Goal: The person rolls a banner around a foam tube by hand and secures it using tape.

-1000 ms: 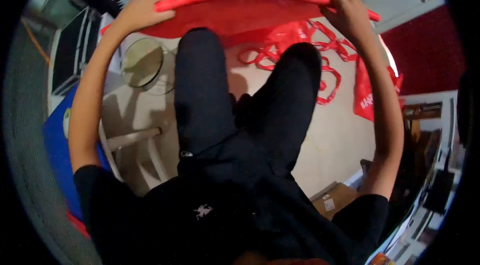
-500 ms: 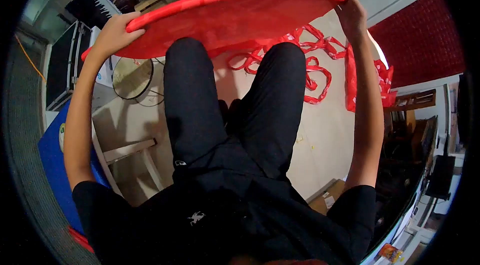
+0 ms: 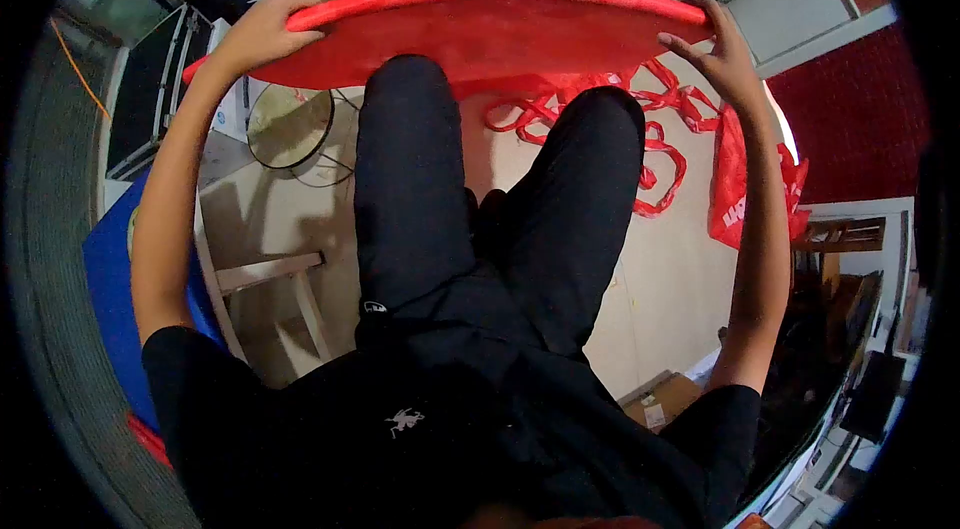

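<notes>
A wide red sheet [image 3: 500,34] with a thick, rounded upper edge is stretched in front of my knees. My left hand [image 3: 272,32] grips the edge near its left end, thumb on the near side. At the right end, my right hand [image 3: 718,57] has its fingers behind the edge and its thumb apart, pointing left. The lower part of the sheet hangs behind my knees. Beyond my right knee, twisted red strips [image 3: 665,174] lie on the floor, beside a red bag [image 3: 730,194] with white lettering.
A round-topped stand [image 3: 290,124] is at the left, with a pale wooden frame [image 3: 265,272] below it. Black cases [image 3: 150,94] stand at the far left near a blue surface [image 3: 115,279]. A cardboard box [image 3: 665,401] lies at the lower right.
Over the last second the red edge has tilted and levelled again. My right thumb has come away from the edge; my left hand has kept its grip.
</notes>
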A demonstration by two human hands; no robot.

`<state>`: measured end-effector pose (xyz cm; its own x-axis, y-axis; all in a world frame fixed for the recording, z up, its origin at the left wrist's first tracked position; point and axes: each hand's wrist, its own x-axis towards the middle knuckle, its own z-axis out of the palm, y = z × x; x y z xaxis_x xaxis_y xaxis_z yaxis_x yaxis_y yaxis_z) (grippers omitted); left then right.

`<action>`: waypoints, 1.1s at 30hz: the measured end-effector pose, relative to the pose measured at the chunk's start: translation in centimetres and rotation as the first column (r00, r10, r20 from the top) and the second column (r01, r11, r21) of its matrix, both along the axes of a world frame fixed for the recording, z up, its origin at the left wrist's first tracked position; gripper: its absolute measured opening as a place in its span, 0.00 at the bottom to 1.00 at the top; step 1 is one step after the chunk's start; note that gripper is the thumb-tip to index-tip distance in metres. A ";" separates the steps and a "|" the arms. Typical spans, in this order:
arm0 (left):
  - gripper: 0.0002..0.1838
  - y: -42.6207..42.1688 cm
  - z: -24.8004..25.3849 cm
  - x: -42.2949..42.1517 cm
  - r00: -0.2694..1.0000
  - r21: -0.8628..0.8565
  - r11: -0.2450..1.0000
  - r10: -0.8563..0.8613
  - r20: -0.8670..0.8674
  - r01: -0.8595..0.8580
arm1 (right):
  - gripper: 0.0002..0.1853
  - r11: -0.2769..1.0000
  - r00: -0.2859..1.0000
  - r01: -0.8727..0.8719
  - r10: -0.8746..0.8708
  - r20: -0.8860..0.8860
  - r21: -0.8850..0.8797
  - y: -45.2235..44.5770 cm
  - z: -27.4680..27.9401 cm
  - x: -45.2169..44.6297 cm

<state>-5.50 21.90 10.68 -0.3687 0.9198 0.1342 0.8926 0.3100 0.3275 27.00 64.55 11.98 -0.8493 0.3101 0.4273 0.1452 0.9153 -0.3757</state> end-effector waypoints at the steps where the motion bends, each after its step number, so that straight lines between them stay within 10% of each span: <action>1: 0.17 0.1 -0.1 0.0 0.999 -0.032 0.999 -0.028 0.042 0.029 | 0.30 0.929 1.000 0.030 -0.030 -0.005 0.369 -0.1 0.2 -0.1; 5: 0.16 0.3 -0.2 -0.3 0.990 -0.122 0.985 -0.112 0.091 0.122 | 0.19 0.719 0.993 0.041 -0.109 0.054 0.694 -1.4 0.8 0.4; 7: 0.16 0.4 0.2 0.2 0.996 -0.106 0.990 -0.091 0.017 0.092 | 0.16 0.796 0.996 -0.021 -0.036 0.082 0.605 -1.3 0.8 -0.1; 9: 0.16 0.7 0.5 1.4 0.996 -0.090 0.994 -0.074 -0.057 0.069 | 0.14 0.970 0.775 0.044 -0.185 0.605 0.240 -1.1 1.2 -0.4; 11: 0.17 0.8 0.4 2.4 0.970 -0.049 0.990 0.121 -0.213 -0.135 | 0.12 0.990 0.834 -0.065 -0.014 0.552 0.123 -1.9 1.3 -0.4; 13: 0.18 1.1 -1.0 0.3 0.990 -0.053 0.996 0.061 -0.130 -0.069 | 0.14 0.796 0.978 -0.196 0.119 0.170 0.572 -2.8 1.4 -1.0; 15: 0.19 1.2 -1.8 -0.7 0.960 0.101 0.983 -0.123 -0.252 0.153 | 0.14 0.871 0.946 -0.193 0.042 0.321 0.453 -2.6 1.4 -1.3; 18: 0.19 1.1 -1.9 1.0 0.918 0.195 0.981 0.063 -0.392 0.016 | 0.14 0.974 0.791 -0.108 -0.038 0.611 0.201 -2.8 1.0 -2.1; 20: 0.20 1.8 -1.5 0.8 0.966 0.070 0.996 0.068 -0.250 -0.052 | 0.13 0.853 0.975 -0.220 0.196 0.101 0.474 -3.7 1.0 -2.6; 27: 0.22 3.8 -3.7 1.5 0.924 0.154 0.988 0.042 -0.380 0.019 | 0.18 0.864 0.767 -0.273 -0.071 0.637 0.424 -5.5 2.3 -4.4; 28: 0.21 4.5 -3.5 1.9 0.982 0.111 0.994 0.002 -0.188 0.019 | 0.15 0.785 0.958 -0.250 0.114 0.264 0.566 -6.2 1.2 -4.3; 30: 0.23 6.1 -2.7 3.4 0.997 -0.007 1.000 0.017 0.080 -0.017 | 0.14 0.793 0.961 -0.247 0.124 0.249 0.557 -7.8 1.0 -5.2; 33: 0.22 7.1 -4.2 4.1 0.949 0.208 0.966 -0.086 -0.302 0.153 | 0.14 0.820 0.927 -0.204 -0.014 0.374 0.535 -8.6 1.5 -5.8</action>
<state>-1.45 29.00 6.52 -0.1725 0.8876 0.4271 0.9846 0.1434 0.0996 21.18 55.96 13.50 -0.9848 0.0213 0.1724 0.0662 0.9635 0.2593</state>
